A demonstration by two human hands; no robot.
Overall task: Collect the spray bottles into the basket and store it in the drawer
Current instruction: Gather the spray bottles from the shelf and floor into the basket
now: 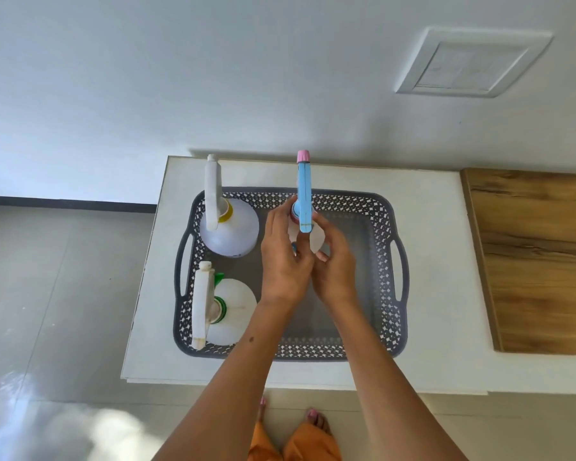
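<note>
Blue-headed spray bottle stands in the grey basket on the desk, left hand and right hand closed around it; let go off-balance and it probably topples.

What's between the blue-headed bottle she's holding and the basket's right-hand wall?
Nothing: the head view shows only bare grey basket floor between the blue-triggered spray bottle and the perforated right wall.

Both forearms bare, no sleeves, no watch, no rings visible. Small dark mole on left forearm. Left hand and right hand bare, ungloved. Orange trousers below. Bare feet, toenails painted pink.
</note>
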